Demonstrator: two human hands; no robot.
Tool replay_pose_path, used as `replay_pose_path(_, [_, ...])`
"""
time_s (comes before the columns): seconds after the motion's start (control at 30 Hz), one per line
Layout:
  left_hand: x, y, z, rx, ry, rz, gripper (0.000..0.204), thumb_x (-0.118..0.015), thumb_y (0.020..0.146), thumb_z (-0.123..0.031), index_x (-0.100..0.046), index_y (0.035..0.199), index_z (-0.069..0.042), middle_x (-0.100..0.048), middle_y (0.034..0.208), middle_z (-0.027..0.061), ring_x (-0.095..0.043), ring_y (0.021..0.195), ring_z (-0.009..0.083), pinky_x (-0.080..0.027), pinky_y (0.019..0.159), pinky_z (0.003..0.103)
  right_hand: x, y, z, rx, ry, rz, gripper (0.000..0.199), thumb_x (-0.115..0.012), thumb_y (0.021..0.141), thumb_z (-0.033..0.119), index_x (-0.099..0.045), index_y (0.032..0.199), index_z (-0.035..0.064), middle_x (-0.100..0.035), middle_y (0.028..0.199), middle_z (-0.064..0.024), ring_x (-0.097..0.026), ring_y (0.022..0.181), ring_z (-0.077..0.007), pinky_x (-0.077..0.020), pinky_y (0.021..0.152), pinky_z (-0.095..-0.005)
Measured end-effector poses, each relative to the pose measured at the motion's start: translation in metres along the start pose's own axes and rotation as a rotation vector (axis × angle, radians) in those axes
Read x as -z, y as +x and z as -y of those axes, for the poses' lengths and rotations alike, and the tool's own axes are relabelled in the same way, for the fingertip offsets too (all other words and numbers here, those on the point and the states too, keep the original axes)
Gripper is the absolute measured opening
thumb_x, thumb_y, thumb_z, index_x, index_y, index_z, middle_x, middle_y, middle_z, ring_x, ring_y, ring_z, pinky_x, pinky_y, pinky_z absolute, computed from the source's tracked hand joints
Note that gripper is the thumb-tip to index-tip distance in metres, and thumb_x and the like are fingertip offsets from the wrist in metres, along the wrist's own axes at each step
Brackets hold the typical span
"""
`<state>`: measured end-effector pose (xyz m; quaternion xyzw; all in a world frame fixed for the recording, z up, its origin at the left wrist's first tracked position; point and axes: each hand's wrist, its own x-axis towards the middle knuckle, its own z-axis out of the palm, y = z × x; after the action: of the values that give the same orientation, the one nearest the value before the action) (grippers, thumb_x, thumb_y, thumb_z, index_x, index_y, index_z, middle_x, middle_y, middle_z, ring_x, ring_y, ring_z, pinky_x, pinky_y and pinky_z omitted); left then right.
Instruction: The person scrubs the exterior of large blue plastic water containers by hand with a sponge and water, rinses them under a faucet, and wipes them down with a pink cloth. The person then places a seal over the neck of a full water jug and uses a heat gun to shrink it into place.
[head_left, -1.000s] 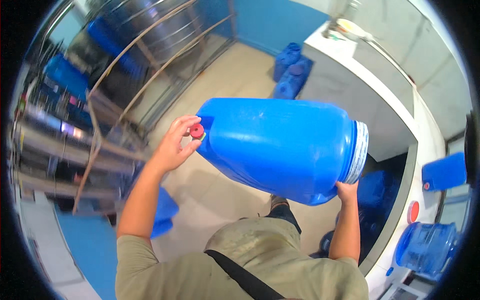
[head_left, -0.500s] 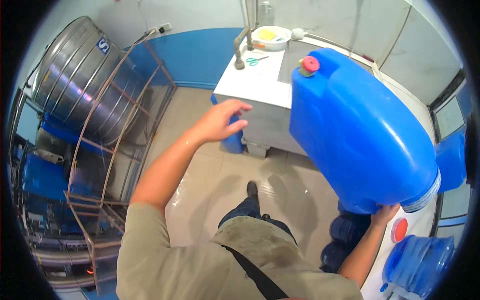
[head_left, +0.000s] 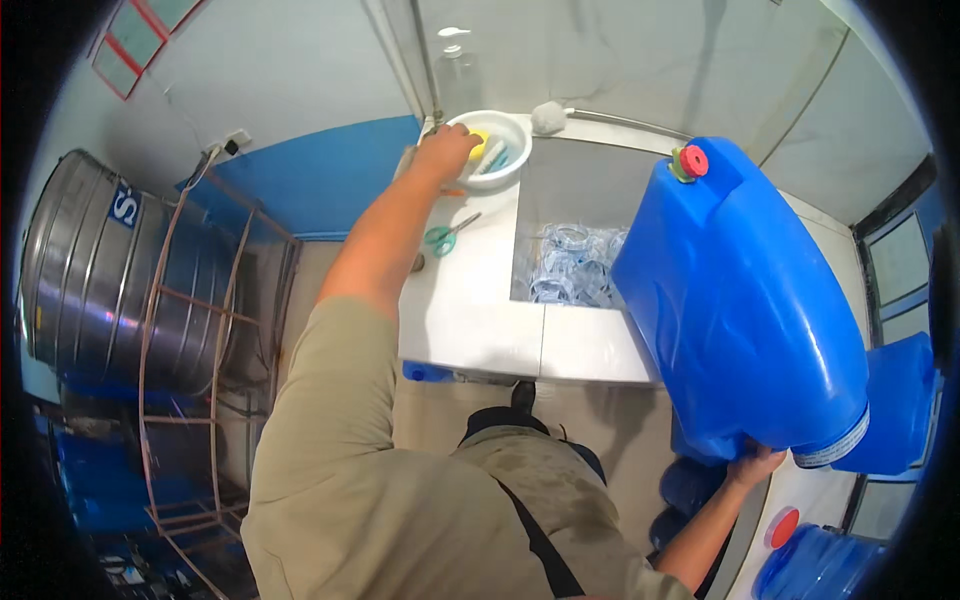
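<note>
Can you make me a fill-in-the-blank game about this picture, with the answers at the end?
1. The hand holding the big blue jug is the person's ____ one.
2. The jug's small round cap is coloured ____.
3. The left hand reaches to a basin coloured ____.
4. The two-looped cutting tool on the white counter is called ____.

Missing words: right; red; white; scissors.

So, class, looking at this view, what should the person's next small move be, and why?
Probably to close the left hand gently on the yellow sponge and lift it out of the white basin. That hand is over the basin's rim, right at the sponge, while the right hand supports the blue jug near its capped end.
</note>
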<state>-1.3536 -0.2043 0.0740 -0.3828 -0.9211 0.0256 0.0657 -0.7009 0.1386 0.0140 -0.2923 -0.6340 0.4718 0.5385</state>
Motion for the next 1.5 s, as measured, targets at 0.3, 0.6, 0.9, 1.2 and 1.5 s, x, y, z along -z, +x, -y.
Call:
replay_pose_path(0.3, [-0.02,0.067,0.013,-0.101,0.157,0.248,0.066,-0.068,0.08,-0.01,-0.049,0.142,-0.02,-0.055,0.135,0.0144,-0.051,0.13,0.0314,-0.045,0.104,0.046,0.007,0.011,-0.023,-0.011,-0.238,0.001,0.049,-0.069,0.091,0.035,-0.056,0.12,-0.0029,-0.064,0.109,-0.0109,-0.063,0.098,-0.0233,-0.0511,0.087,-0.0388])
replay_pose_path(0.6, [0.084,0.096,-0.097,-0.343,-0.644,-0.331,0.052,-0.062,0.086,-0.015,-0.049,0.136,-0.009,-0.052,0.125,0.0176,-0.052,0.123,0.0347,-0.045,0.103,0.043,0.004,0.052,-0.047,-0.084,-0.181,0.072,0.037,-0.065,0.086,0.017,-0.058,0.117,-0.0022,-0.063,0.107,-0.0109,-0.062,0.094,-0.0225,-0.0496,0.082,-0.0363])
replay_pose_path(0.9, [0.169,0.11,-0.331,-0.831,-0.572,-0.209,0.051,-0.063,0.084,-0.023,-0.057,0.133,-0.01,-0.053,0.131,0.0189,-0.049,0.126,0.038,-0.039,0.108,0.045,0.019,0.109,-0.055,-0.387,0.041,-0.154,0.036,-0.06,0.079,0.018,-0.055,0.111,0.0019,-0.058,0.084,-0.0045,-0.059,0.071,-0.0163,-0.0468,0.053,-0.0288])
replay_pose_path(1.2, [0.064,0.257,-0.289,0.195,-1.179,0.107,0.049,-0.049,0.1,-0.048,-0.065,0.096,-0.002,-0.059,0.075,0.0029,-0.058,0.07,0.0179,-0.048,0.055,0.039,-0.033,0.2,0.029,-0.359,-0.168,0.341,0.025,-0.073,0.089,0.023,-0.069,0.099,0.0001,-0.068,0.079,-0.0016,-0.059,0.072,-0.0112,-0.0509,0.068,-0.0325])
replay_pose_path(1.5, [0.08,0.232,-0.4,-0.188,-0.626,-0.089,0.043,-0.043,0.102,-0.036,-0.064,0.115,-0.001,-0.067,0.112,0.0178,-0.063,0.098,0.031,-0.052,0.082,0.045,-0.021,0.196,0.002,-0.499,-0.045,0.079,0.02,-0.072,0.087,0.013,-0.057,0.076,0.0064,-0.056,0.063,0.0004,-0.047,0.049,-0.007,-0.0359,0.045,-0.023])
